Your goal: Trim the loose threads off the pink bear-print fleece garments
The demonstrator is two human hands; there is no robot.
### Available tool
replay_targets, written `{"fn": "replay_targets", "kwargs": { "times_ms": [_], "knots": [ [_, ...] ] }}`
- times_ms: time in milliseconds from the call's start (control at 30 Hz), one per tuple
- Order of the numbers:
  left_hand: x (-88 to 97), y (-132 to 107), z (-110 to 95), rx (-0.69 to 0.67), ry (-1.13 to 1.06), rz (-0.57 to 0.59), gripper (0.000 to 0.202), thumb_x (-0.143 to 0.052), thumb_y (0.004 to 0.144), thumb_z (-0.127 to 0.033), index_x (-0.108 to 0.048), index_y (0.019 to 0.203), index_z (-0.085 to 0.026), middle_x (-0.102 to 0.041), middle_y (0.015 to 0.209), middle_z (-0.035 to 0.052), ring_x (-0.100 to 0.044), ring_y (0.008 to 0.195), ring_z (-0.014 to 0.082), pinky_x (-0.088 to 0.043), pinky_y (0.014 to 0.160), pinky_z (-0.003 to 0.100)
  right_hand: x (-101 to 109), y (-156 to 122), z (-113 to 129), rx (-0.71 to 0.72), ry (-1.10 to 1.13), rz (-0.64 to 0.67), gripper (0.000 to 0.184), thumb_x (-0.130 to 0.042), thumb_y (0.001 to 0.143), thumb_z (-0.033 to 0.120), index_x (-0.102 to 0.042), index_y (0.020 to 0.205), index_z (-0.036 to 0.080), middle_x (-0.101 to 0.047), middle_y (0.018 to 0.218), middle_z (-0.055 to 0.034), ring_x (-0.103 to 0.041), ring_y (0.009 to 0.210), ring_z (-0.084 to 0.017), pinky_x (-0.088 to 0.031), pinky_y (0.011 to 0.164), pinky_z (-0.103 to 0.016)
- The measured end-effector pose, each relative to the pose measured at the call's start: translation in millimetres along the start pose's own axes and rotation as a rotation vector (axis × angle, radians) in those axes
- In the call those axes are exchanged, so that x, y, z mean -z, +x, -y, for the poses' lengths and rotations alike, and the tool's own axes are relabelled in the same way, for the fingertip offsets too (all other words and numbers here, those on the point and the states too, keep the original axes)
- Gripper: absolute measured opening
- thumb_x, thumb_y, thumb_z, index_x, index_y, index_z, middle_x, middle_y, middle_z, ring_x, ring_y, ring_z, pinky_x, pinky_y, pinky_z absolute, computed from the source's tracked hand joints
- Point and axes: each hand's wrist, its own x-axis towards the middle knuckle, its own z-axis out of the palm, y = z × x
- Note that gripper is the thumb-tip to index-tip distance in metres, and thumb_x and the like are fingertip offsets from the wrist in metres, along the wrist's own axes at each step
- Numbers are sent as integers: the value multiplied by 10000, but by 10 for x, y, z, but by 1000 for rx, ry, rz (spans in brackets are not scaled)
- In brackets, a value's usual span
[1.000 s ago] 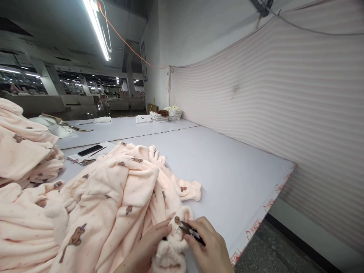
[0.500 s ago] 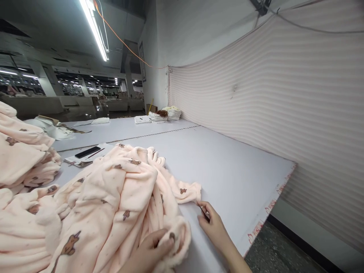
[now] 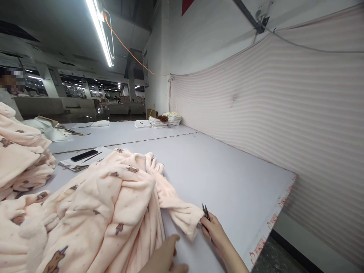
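A pale pink fleece garment with small brown animal prints lies heaped before me. One sleeve stretches from it to the right across the table. My right hand is closed around a pair of thread snips, their dark blades pointing up and apart. The fingers of this hand also touch the sleeve's cuff, perhaps pinching it. Below the sleeve, at the bottom edge, my left hand has its fingers apart and nothing in them; its lower part is cut off by the picture edge.
More pink fleece is piled at the left. A black phone and a pencil rest on papers behind the garment. Stacks of white cloth stand at the far end of the table. Striped fabric hangs along the right. A person is at far left.
My left hand has let go of the fleece edge and opened. My right hand has shifted slightly down and right, the sleeve end moving with it; the snips now point upward.
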Motion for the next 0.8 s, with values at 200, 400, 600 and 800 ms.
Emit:
{"fn": "replay_targets", "kwargs": {
  "times_ms": [200,400,600,800],
  "knots": [
    [-158,107,-256,-130,-124,-435,370,-558,801,-333,-505,1133,-180,-552,1075,113,-585,920,244,-526,752,368,-141,-457,248,-24,187,75,295,-533,827,463,-574,799,172,-498,587,39,-424,455,-92,-385,461,-207],
    [-142,-20,-248,-215,-87,-575,365,-362,896,-244,-392,1260,-228,-478,1240,139,-513,1119,258,-481,880,422,-191,-706,421,182,-157,-120,99,-503,844,303,-544,897,229,-625,725,15,-585,646,-157,-443,626,-238],
    [-157,-53,-312,-153,-175,-524,329,-499,786,-277,-398,1089,-197,-551,980,78,-574,904,245,-487,786,410,-316,-808,422,285,-194,-106,95,-471,848,286,-441,770,241,-501,585,71,-495,504,-115,-383,503,-192],
    [-42,-125,-267,-175,-230,-557,233,-418,795,-180,-447,1022,-220,-552,854,16,-570,739,188,-475,677,319,-178,-820,520,273,-403,12,74,-546,787,252,-574,856,256,-582,823,16,-602,717,-151,-454,637,-223]
  ]
}}
